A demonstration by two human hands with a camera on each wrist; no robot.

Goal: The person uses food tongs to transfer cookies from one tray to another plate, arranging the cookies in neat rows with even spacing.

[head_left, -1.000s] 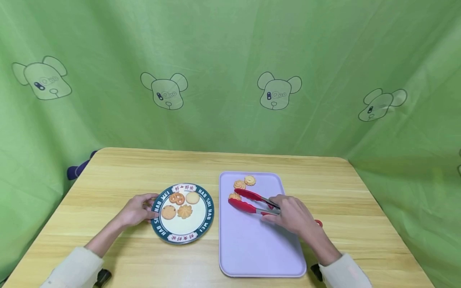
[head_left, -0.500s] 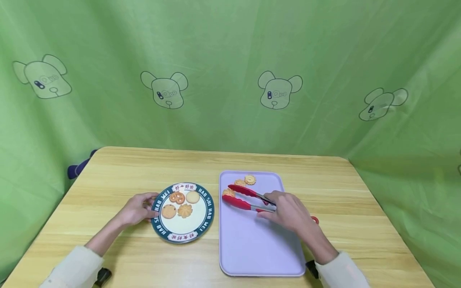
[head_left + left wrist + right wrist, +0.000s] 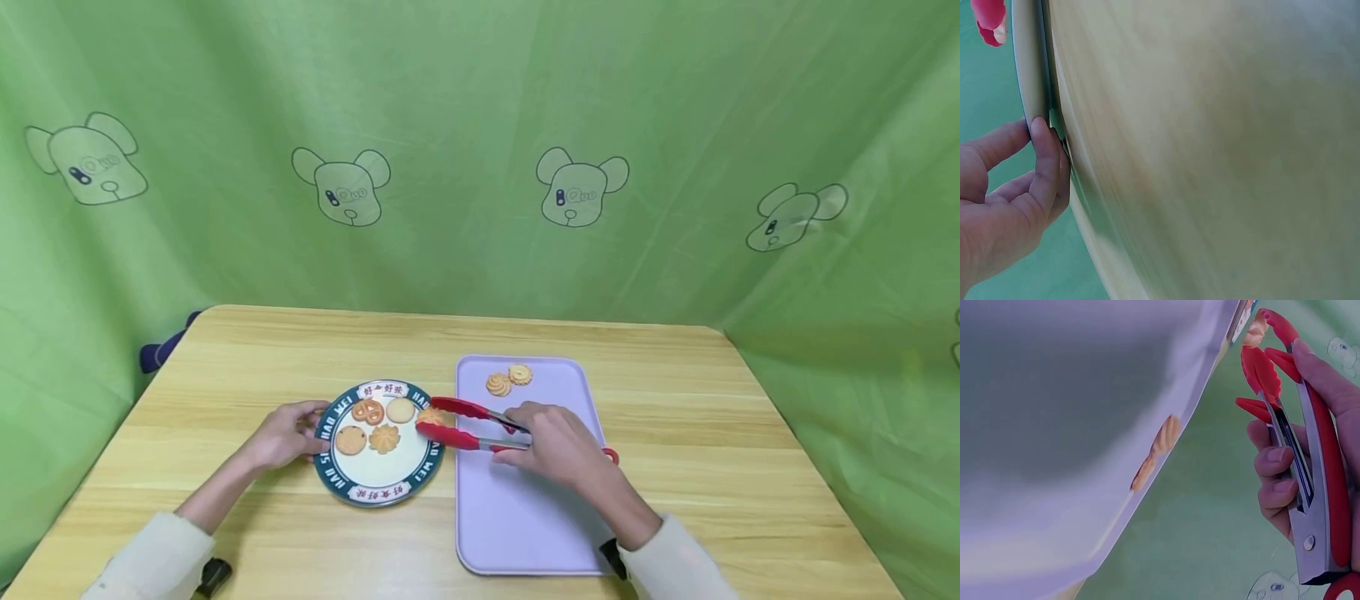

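My left hand (image 3: 281, 436) pinches the near-left rim of a round plate (image 3: 381, 492) with a dark green, lettered border; in the left wrist view its thumb and fingers (image 3: 1041, 156) sit at the plate's edge. Several cookies lie on it: a pretzel-shaped one (image 3: 367, 412), a smooth round one (image 3: 401, 410), a speckled one (image 3: 350, 441) and a flower-shaped one (image 3: 384, 438). My right hand (image 3: 558, 446) grips red-tipped metal tongs (image 3: 468, 440). Between the tong tips is a ridged cookie (image 3: 1255, 331), over the plate's right border.
A lilac tray (image 3: 525, 525) lies just right of the plate, under the right hand and tongs. At its far end are a swirled cookie (image 3: 498, 384) and a ring-shaped cookie (image 3: 521, 374). A green curtain (image 3: 465, 275) hangs behind the wooden table (image 3: 712, 417).
The right hand has moved left with the tongs, carrying a ridged cookie from the tray's left side to over the plate's right border. The left hand keeps its place on the rim.
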